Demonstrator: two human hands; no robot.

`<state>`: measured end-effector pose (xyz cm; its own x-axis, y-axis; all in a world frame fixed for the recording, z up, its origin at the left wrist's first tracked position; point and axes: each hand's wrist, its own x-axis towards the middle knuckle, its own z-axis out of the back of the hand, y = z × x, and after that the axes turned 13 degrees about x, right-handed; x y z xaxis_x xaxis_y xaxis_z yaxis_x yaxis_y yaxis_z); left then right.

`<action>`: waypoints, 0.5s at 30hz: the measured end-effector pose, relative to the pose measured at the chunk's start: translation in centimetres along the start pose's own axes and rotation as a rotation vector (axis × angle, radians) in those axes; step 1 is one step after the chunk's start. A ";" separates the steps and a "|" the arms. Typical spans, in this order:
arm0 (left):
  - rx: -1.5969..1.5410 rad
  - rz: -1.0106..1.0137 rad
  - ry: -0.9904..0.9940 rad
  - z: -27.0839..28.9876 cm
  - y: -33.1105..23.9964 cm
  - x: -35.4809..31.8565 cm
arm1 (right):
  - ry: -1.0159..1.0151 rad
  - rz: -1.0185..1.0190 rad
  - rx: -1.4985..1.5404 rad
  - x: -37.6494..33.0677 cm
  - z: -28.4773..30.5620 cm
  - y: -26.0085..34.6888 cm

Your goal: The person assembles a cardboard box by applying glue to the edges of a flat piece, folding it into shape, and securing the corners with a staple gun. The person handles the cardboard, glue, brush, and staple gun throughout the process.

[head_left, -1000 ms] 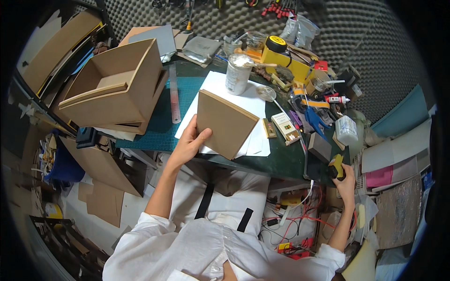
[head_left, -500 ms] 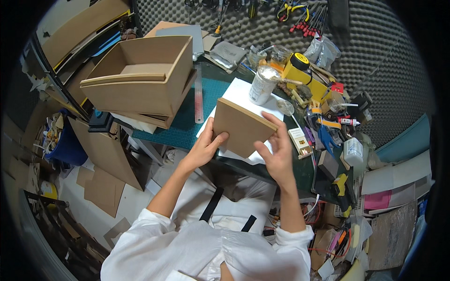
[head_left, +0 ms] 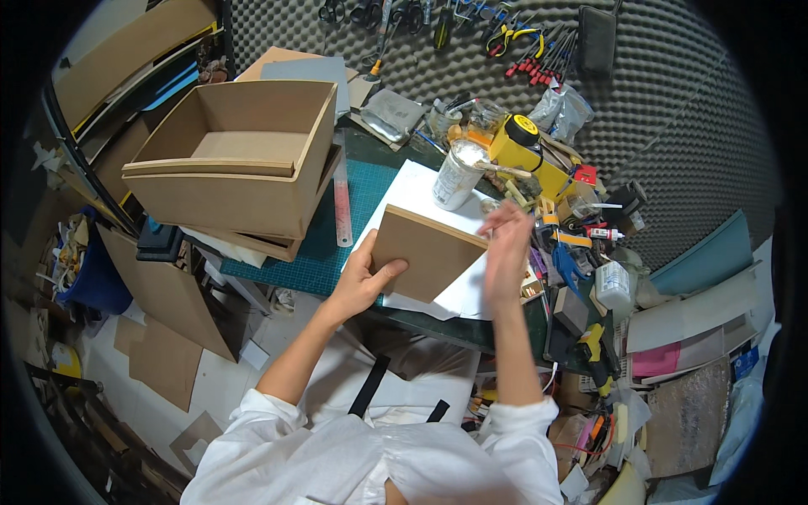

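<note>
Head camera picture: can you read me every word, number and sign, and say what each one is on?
None that I can read clearly.
White tub: print too small and blurred.
White bottle: label too small.
Ruler: marks too fine.
Black-and-yellow round cap: marking too small.
Brown board in the left hand: no print on the side showing.

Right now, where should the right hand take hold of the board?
Likely by its right edge, approached from the right, thumb on the near face, fingers behind: the board is flat and tilted, the left hand holds its left side, and the right hand is near the opposite edge.
</note>
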<state>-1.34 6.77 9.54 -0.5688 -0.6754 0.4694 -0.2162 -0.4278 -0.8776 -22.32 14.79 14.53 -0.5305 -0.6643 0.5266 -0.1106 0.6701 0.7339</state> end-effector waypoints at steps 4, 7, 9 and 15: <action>0.033 -0.004 -0.142 -0.5 0.8 -0.2 | -0.141 -0.057 -0.376 8.0 4.0 -0.1; -0.022 0.003 -0.201 -0.6 0.7 -0.1 | 0.042 -0.241 -0.334 11.8 5.9 0.2; -0.003 0.006 -0.193 -0.4 0.8 -0.2 | 0.126 -0.264 -0.411 13.1 5.7 0.6; 0.067 0.009 -0.146 -0.4 0.7 -0.3 | 0.096 -0.125 -0.502 13.8 6.3 -0.4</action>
<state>-1.62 6.89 8.73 -0.4476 -0.7575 0.4751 -0.1555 -0.4573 -0.8756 -34.88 7.47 18.80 -0.4569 -0.7724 0.4411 0.2603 0.3581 0.8967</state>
